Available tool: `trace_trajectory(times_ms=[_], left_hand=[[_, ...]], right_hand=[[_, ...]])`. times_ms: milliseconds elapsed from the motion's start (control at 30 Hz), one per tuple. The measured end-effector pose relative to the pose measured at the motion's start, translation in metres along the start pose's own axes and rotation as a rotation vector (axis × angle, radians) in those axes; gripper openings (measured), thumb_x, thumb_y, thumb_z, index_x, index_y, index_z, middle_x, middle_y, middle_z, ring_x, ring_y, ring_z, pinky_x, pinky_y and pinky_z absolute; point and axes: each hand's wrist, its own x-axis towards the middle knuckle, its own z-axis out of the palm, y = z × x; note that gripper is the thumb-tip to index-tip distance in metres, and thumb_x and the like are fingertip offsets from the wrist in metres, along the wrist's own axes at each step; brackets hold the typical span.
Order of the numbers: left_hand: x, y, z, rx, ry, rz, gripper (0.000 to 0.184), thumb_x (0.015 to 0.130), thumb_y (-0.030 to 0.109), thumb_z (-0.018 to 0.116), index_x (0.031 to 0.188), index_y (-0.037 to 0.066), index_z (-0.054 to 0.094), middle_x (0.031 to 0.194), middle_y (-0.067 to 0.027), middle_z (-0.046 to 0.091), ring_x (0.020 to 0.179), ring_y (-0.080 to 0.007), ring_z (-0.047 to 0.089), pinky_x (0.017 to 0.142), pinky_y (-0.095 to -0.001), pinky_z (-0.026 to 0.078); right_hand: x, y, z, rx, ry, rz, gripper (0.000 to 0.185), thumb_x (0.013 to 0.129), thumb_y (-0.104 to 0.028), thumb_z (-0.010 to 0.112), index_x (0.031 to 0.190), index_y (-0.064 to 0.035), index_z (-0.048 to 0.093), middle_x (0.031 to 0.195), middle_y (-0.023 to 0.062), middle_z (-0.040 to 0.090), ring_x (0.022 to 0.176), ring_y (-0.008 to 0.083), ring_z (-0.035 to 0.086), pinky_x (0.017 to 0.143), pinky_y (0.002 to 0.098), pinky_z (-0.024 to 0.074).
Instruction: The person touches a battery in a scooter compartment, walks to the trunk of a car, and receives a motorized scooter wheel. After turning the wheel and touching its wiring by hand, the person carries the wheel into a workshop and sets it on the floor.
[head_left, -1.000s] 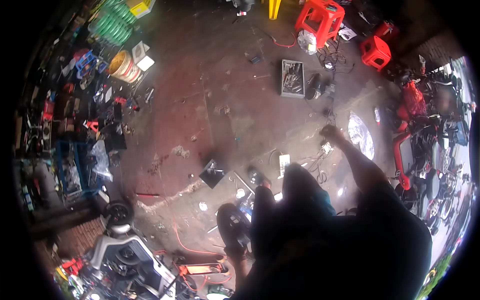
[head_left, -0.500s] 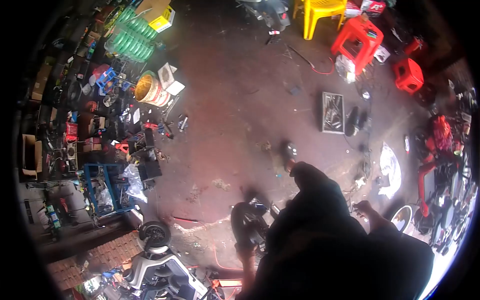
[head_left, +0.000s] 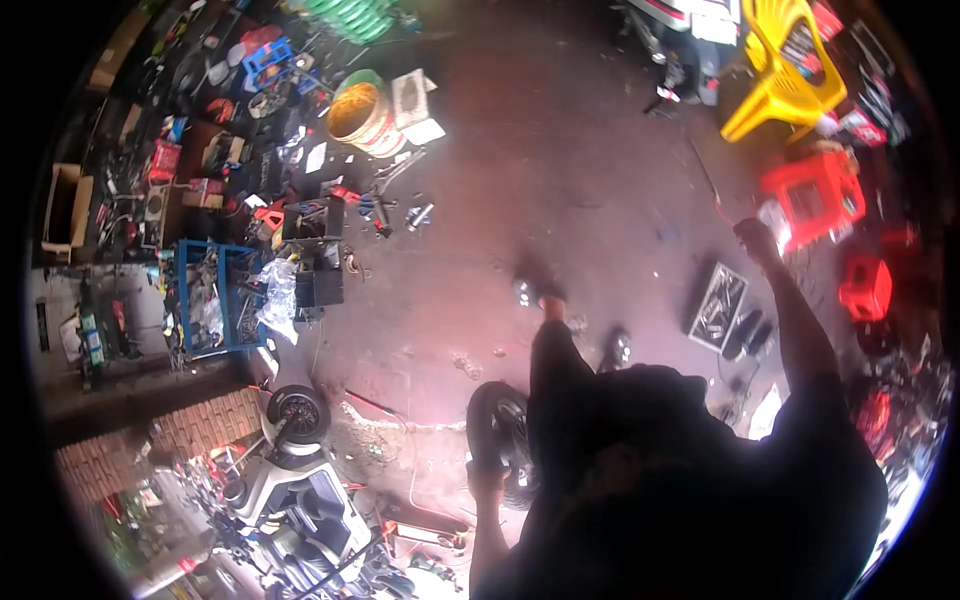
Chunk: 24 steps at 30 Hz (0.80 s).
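Observation:
My left hand [head_left: 486, 478] is closed round the lower left side of a black wheel with its tyre [head_left: 487, 415], which hangs upright beside my left leg. My right hand [head_left: 757, 240] is raised out in front on the right, dark and blurred; its fingers cannot be made out. In the picture it lies beside the red stool [head_left: 815, 195] and above the metal tray of tools [head_left: 717, 307], touching neither as far as I can see.
A scooter [head_left: 300, 510] stands at lower left. Along the left are a blue metal frame [head_left: 182, 300], a bucket [head_left: 365, 122] and scattered tools. A yellow chair [head_left: 785, 85] is at upper right, a smaller red stool [head_left: 866, 287] below it. An orange jack [head_left: 425, 533] lies near the scooter.
The view has turned left and moved forward across the floor, with my feet stepping. The wheel has stayed in my left hand. My right arm has swung from low at my side to forward.

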Motion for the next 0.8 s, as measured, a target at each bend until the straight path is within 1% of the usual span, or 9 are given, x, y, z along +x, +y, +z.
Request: trace_trajectory(times_ms=[100, 167, 200, 233, 333, 433, 500, 600, 800], left_hand=[[0.064, 0.014, -0.006, -0.026, 0.072, -0.049, 0.053, 0.056, 0.017, 0.083, 0.099, 0.000, 0.059, 0.093, -0.0168, 0.064, 0.091, -0.0350, 0.064, 0.078, -0.0423, 0.050], [0.098, 0.024, -0.015, -0.001, 0.113, -0.120, 0.059, 0.054, 0.016, 0.085, 0.103, -0.001, 0.057, 0.094, -0.0169, 0.065, 0.092, -0.0342, 0.064, 0.079, -0.0412, 0.051], [0.112, 0.032, -0.024, 0.029, 0.120, -0.173, 0.063, 0.054, 0.016, 0.085, 0.107, 0.000, 0.055, 0.097, -0.0173, 0.064, 0.093, -0.0344, 0.064, 0.080, -0.0414, 0.051], [0.135, 0.047, -0.029, 0.045, 0.135, -0.216, 0.066, 0.055, 0.017, 0.086, 0.110, 0.000, 0.053, 0.099, -0.0177, 0.064, 0.094, -0.0346, 0.063, 0.081, -0.0416, 0.051], [0.201, 0.064, -0.050, -0.082, 0.090, -0.177, 0.069, 0.056, 0.021, 0.085, 0.111, -0.001, 0.050, 0.101, -0.0186, 0.062, 0.097, -0.0351, 0.062, 0.083, -0.0438, 0.049], [0.272, 0.058, -0.046, -0.152, 0.118, -0.221, 0.071, 0.064, 0.026, 0.078, 0.123, 0.006, 0.044, 0.109, -0.0165, 0.063, 0.102, -0.0358, 0.062, 0.087, -0.0450, 0.049], [0.327, 0.065, -0.046, -0.139, 0.086, -0.367, 0.066, 0.068, 0.026, 0.075, 0.122, 0.005, 0.044, 0.111, -0.0180, 0.062, 0.099, -0.0339, 0.064, 0.083, -0.0449, 0.051], [0.391, 0.117, -0.084, -0.269, 0.099, -0.426, 0.037, 0.076, 0.029, 0.068, 0.100, 0.002, 0.060, 0.080, -0.0133, 0.069, 0.074, -0.0282, 0.070, 0.069, -0.0407, 0.054], [0.542, 0.042, 0.014, -0.238, 0.242, -0.378, 0.058, 0.072, 0.040, 0.071, 0.111, 0.003, 0.050, 0.091, -0.0205, 0.068, 0.087, -0.0374, 0.067, 0.078, -0.0466, 0.051]], right_hand=[[0.065, -0.026, 0.063, 0.044, -0.154, -0.030, 0.015, 0.084, -0.018, 0.068, 0.093, -0.0065, 0.064, 0.069, 0.0020, 0.061, 0.061, 0.0115, 0.056, 0.055, 0.0283, 0.0446], [0.075, -0.033, 0.114, -0.276, -0.125, -0.398, 0.014, 0.085, -0.018, 0.067, 0.092, -0.0061, 0.065, 0.070, 0.0047, 0.063, 0.063, 0.0153, 0.059, 0.058, 0.0312, 0.0470], [0.076, -0.046, 0.139, -0.173, -0.288, 0.048, 0.005, 0.084, -0.005, 0.065, 0.089, -0.0070, 0.066, 0.081, 0.0033, 0.064, 0.069, 0.0109, 0.059, 0.058, 0.0250, 0.0469], [0.079, -0.053, 0.165, -0.211, -0.390, 0.018, 0.005, 0.083, -0.006, 0.067, 0.088, -0.0065, 0.066, 0.078, 0.0039, 0.063, 0.069, 0.0124, 0.059, 0.059, 0.0283, 0.0479], [0.062, -0.126, 0.248, -0.509, -0.503, -0.008, 0.031, 0.078, -0.030, 0.075, 0.094, -0.0046, 0.066, 0.084, 0.0118, 0.068, 0.079, 0.0224, 0.065, 0.073, 0.0369, 0.0513], [0.072, -0.166, 0.325, -0.659, -0.734, -0.043, 0.038, 0.079, -0.040, 0.069, 0.102, -0.0091, 0.065, 0.097, 0.0144, 0.068, 0.094, 0.0293, 0.065, 0.082, 0.0408, 0.0518], [0.080, -0.199, 0.372, -0.694, -0.761, -0.397, 0.039, 0.079, -0.038, 0.069, 0.104, -0.0083, 0.064, 0.103, 0.0158, 0.064, 0.098, 0.0326, 0.062, 0.086, 0.0415, 0.0497], [0.107, -0.215, 0.453, -0.947, -0.843, -0.348, 0.043, 0.078, -0.034, 0.070, 0.110, -0.0062, 0.061, 0.112, 0.0170, 0.060, 0.105, 0.0358, 0.057, 0.091, 0.0447, 0.0469], [0.152, -0.193, 0.552, -0.935, -1.019, -0.847, 0.056, 0.071, -0.028, 0.077, 0.115, -0.0031, 0.054, 0.114, 0.0200, 0.054, 0.110, 0.0392, 0.052, 0.091, 0.0504, 0.0450]])
